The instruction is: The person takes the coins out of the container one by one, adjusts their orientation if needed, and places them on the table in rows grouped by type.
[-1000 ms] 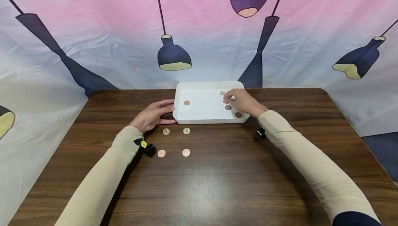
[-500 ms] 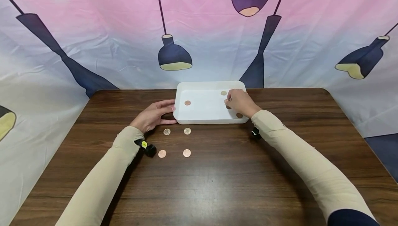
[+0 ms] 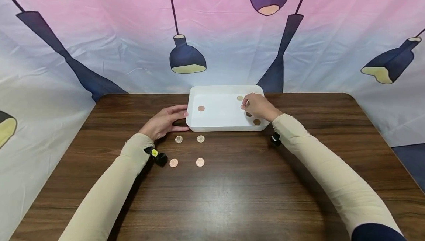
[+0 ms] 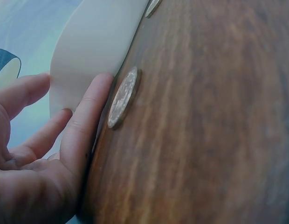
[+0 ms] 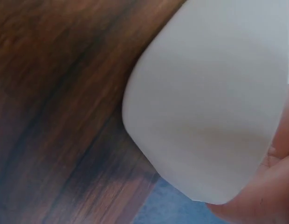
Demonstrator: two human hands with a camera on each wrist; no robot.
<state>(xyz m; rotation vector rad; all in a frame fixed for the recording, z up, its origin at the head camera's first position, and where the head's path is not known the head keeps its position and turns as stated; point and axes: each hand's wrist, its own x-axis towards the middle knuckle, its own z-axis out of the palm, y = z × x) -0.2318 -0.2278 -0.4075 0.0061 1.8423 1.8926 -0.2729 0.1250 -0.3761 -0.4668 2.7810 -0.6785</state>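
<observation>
A white tray [image 3: 219, 128] stands at the back of the table with several coins in it. My left hand [image 3: 161, 124] rests against the tray's left end, fingers spread and fairly straight; in the left wrist view its fingertips touch the white wall. My right hand [image 3: 259, 106] reaches over the tray's right end, fingers bent down with tips close together among the coins. Whether a coin is between them I cannot tell. Near it lie a pale coin [image 3: 240, 98], a partly hidden dark coin [image 3: 248, 114] and a brown coin [image 3: 257, 122]. The tray wall hides its fingertips in the right wrist view.
A copper coin [image 3: 201, 108] lies in the tray's left part. On the wooden table [image 3: 249, 196], before the tray, coins form two rows: silvery coins [image 3: 200, 139] behind, copper-coloured coins [image 3: 200, 162] in front. A printed cloth [image 3: 225, 49] hangs behind the table.
My right hand has shifted slightly among the coins, covering and then partly uncovering the dark coin. My left hand keeps its place at the tray; the head view has drifted a little.
</observation>
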